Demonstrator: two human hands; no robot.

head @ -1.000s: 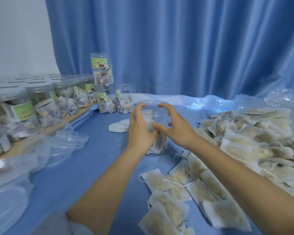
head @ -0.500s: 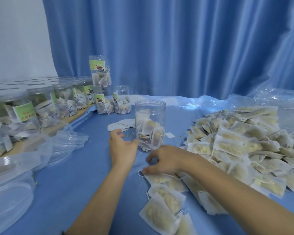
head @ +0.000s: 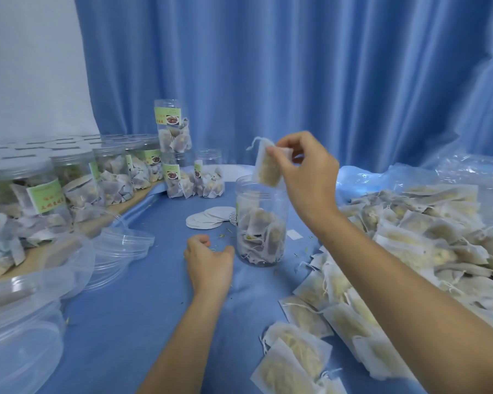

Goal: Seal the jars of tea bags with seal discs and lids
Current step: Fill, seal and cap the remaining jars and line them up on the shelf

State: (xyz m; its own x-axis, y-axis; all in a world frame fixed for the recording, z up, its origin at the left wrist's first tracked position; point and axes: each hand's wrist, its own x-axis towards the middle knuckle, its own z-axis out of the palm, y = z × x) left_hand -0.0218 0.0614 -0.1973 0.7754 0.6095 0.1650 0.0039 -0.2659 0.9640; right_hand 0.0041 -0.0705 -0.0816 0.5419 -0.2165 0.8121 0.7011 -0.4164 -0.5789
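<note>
We see the right hand [head: 305, 172] pinching a tea bag [head: 266, 166] over the open jar [head: 261, 223], long axis hanging near vertical, string end up. The jar stands upright mid-surface, half full. The left hand [head: 208, 263] rests loosely curled beside it, holding nothing. Seal discs [head: 208, 218] lie just behind; blue-clothed surface [head: 154, 308], blue curtain [head: 296, 66] beyond.
</note>
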